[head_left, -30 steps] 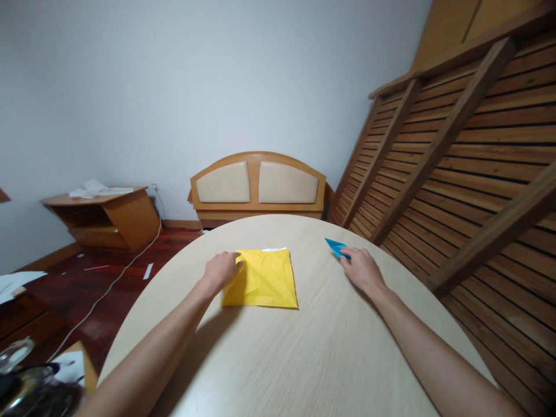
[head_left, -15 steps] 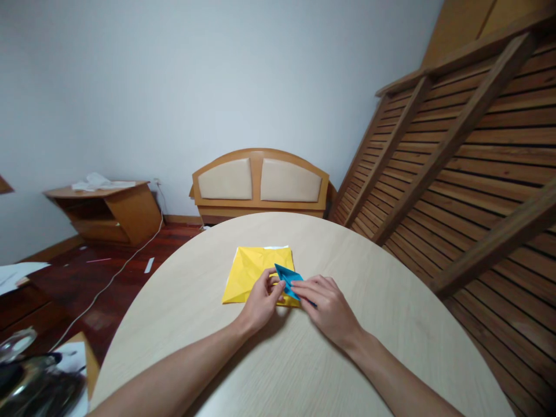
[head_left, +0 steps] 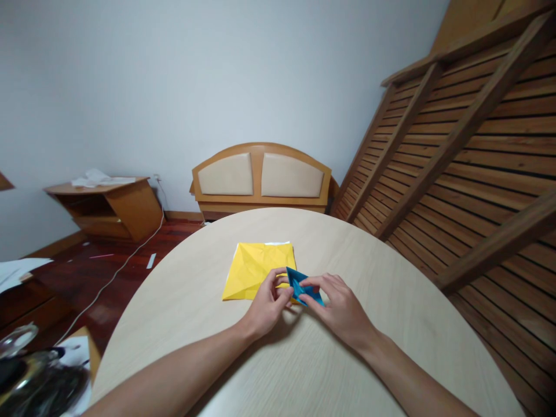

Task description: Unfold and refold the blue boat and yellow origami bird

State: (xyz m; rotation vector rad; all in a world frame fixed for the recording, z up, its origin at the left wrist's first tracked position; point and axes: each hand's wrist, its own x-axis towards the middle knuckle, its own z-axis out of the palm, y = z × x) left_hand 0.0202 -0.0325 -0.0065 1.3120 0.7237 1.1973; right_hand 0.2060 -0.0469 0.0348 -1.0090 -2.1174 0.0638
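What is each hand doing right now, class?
Left hand: fingers pinched on the blue paper.
Right hand: fingers pinched on the same blue paper, over the yellow paper.

Pale wall (head_left: 174, 75), dark wood floor (head_left: 108, 266), slatted frame (head_left: 478, 150), perhaps a headboard (head_left: 260, 176)

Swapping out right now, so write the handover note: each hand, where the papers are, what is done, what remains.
Left hand: fingertips pinch the left edge of the blue folded paper.
Right hand: grips the same piece from the right.
Blue folded paper: partly folded, held low over the near right corner of the yellow paper.
Yellow paper: flat on the round table, creased, a white sheet edge showing behind it.
Done: blue piece has several folds.
Left: likely more folds; the final shape is unclear.
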